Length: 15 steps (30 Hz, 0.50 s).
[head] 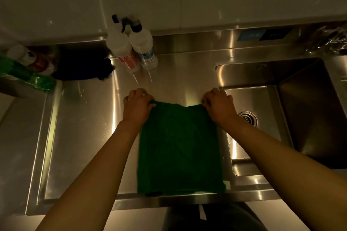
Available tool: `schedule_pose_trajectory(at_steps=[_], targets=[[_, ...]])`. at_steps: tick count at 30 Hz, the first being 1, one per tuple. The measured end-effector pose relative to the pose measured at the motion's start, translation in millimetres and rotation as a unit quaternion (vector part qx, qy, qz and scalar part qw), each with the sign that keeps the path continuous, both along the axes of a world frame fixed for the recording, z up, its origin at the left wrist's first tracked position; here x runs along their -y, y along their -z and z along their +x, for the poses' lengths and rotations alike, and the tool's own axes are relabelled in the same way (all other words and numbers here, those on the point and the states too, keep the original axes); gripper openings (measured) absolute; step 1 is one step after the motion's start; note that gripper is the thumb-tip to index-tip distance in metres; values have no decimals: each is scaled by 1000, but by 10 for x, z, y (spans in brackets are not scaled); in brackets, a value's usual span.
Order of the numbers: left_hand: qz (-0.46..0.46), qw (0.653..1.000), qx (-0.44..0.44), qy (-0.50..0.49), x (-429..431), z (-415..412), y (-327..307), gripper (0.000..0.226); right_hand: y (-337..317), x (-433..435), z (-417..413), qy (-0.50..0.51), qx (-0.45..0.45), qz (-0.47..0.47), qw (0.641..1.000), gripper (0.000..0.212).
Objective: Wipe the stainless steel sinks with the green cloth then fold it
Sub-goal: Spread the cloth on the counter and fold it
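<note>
The green cloth (179, 148) lies spread on the steel counter between two sinks, its near edge at the counter's front edge. My left hand (138, 104) pinches its far left corner. My right hand (219, 104) pinches its far right corner. Both far corners are slightly lifted, with the far edge sagging between them. The right sink (304, 110) is deep, with a round drain (247, 118) just beyond my right wrist. The left sink (24, 142) is a shallow steel basin at the left.
Two spray bottles (131, 47) stand at the back of the counter, beyond the cloth. A dark cloth (82, 65) and green and red bottles (28, 69) sit at the back left. A control panel (262, 34) is on the back wall. Bare counter (90, 118) lies left of the cloth.
</note>
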State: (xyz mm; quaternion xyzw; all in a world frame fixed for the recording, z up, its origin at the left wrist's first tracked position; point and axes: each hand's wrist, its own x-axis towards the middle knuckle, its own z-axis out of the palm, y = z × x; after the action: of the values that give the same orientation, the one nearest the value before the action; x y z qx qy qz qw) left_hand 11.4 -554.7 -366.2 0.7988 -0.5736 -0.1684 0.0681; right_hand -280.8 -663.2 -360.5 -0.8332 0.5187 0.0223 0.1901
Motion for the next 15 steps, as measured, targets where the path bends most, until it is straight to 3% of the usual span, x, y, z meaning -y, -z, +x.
schedule_pose_trajectory(at_steps=[4,6,10,15], targets=[[15,1000,1,-7,-14,71,64,21,79,32,-6,-31,-51,16,998,15],[-19,999,-20,-31,-54,138,60,16,86,42,-76,-25,-68,4,997,14],[-90,989,-59,-100,-110,337,0,10,35,161,-236,52,-64,-4,997,16],[-86,990,-16,-113,18,428,-83,7,-86,460,-236,88,-21,-45,995,21]])
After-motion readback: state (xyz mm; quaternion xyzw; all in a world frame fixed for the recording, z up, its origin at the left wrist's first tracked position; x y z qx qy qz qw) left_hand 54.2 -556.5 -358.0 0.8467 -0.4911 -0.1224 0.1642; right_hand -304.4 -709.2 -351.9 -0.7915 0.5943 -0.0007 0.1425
